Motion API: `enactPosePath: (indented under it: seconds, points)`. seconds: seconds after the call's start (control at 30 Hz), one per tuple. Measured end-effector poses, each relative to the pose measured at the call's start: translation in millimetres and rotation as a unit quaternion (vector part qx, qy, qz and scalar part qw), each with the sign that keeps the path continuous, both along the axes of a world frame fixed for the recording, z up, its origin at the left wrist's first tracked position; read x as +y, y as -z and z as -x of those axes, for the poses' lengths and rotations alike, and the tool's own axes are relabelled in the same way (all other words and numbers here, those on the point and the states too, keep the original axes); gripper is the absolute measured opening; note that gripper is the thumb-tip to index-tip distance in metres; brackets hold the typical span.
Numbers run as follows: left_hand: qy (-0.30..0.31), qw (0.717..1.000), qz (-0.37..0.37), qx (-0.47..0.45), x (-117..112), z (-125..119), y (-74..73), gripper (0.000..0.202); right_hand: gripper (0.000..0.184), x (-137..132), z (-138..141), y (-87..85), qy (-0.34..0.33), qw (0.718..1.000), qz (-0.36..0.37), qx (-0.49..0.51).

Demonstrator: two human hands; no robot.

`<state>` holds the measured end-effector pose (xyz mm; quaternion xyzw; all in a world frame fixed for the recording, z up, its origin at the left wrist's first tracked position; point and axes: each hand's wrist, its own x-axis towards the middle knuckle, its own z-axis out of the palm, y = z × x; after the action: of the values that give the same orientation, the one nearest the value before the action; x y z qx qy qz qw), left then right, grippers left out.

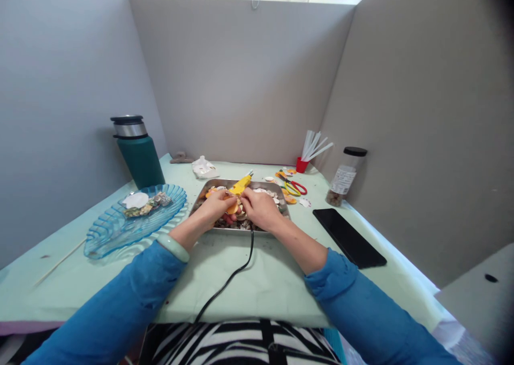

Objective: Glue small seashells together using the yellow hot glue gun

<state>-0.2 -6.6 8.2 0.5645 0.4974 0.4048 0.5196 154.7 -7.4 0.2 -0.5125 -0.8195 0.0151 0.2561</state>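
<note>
My left hand (217, 208) is closed round an orange shell (232, 208) above a metal tray (286, 211) of assorted shells. Close beside it, my right hand (260, 208) has its fingertips pinched together at the shell's edge; whatever lies between them is too small to make out. A yellow hot glue gun (241, 185) rests on the tray behind my fingers, its nozzle toward the far right. From the tray's near edge a black cord (236, 271) runs down to the table's front. My hands hide part of the shells.
To the left are a blue scalloped dish (100, 242) holding shell pieces, a green bottle (140, 159) and a thin stick (60, 262). On the right lie pliers (295, 187) and a black phone (348, 237); a jar (345, 177) and a red cup (302, 165) of glue sticks stand behind.
</note>
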Motion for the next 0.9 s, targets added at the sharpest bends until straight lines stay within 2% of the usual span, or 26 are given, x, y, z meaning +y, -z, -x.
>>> enactPosePath:
  seconds: [0.9]
  points:
    - [-0.011, 1.0, 0.012, 0.009, 0.1, -0.8, -0.1, 0.011, 0.021, 0.4, 0.4, 0.6, -0.002, 1.0, 0.002, -0.001]
